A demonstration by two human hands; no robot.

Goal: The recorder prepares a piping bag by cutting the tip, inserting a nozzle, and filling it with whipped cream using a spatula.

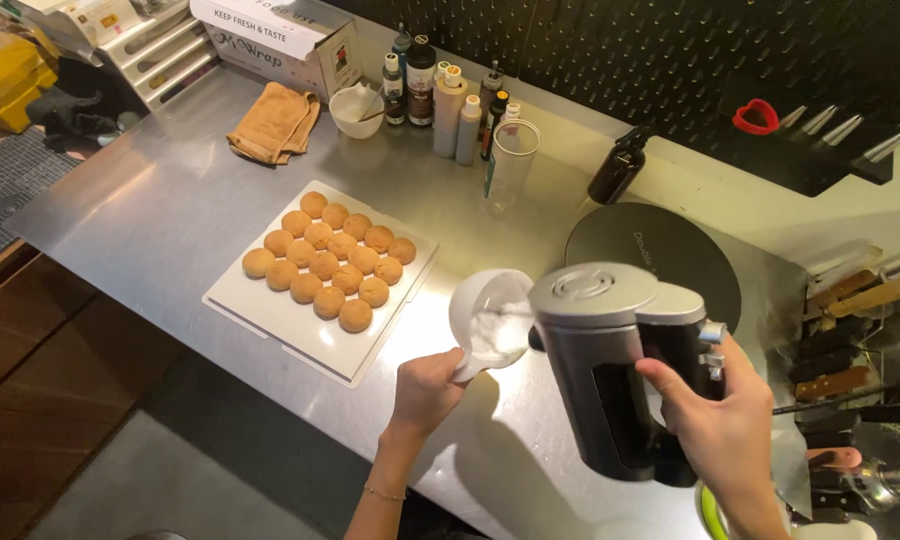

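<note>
While the left hand (425, 392) grips a white cup (488, 320) by its lower edge, tipped so its mouth faces the camera, the right hand (725, 420) is wrapped around the handle of a dark kettle (610, 370) with a grey lid. The kettle is held tilted, its spout side touching or just at the cup's rim, and the inside of the cup shows white (whether that is liquid, foam or just the cup wall cannot be told). Both are held above the steel surface (170, 215), near its front edge.

To the left of the cup, well apart from it, a white tray (300, 325) carries rows of round golden buns (330, 262). Behind the tray lie a folded orange cloth (275, 123) and a small white bowl (357, 110), and next to the bowl stands a cluster of bottles (440, 95). A clear empty glass (511, 165) stands just right of the bottles, and a dark brown bottle (618, 168) leans by the wall. Behind the kettle a round dark disc (660, 250) rests on the surface.
</note>
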